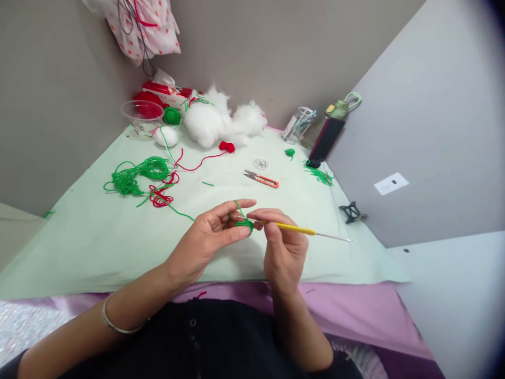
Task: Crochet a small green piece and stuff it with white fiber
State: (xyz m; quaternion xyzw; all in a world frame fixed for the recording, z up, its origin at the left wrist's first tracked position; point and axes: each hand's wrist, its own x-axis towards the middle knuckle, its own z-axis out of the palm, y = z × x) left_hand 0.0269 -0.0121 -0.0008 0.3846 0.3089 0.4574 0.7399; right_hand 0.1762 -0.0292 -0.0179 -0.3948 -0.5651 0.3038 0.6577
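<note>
Between the thumb and fingers of my left hand (215, 226) is a small green crochet piece (245, 225). Green yarn loops up over the raised left index finger and trails off left to a loose green yarn tangle (138, 173). My right hand (284, 242) grips a crochet hook (295, 228) with a yellow handle, held like a pencil. Its thin metal tip reaches left to the top of the green piece; whether it is inside a stitch I cannot tell. The hook's other metal end points right, over the table.
Beyond my hands lie orange thread snips (262, 179), a small round container (260, 163) and a red crocheted piece (226, 147). White stuffing (209, 123), a clear plastic tub (142, 118) and a tissue box (168, 95) stand at the back. A phone (326, 139) leans at right.
</note>
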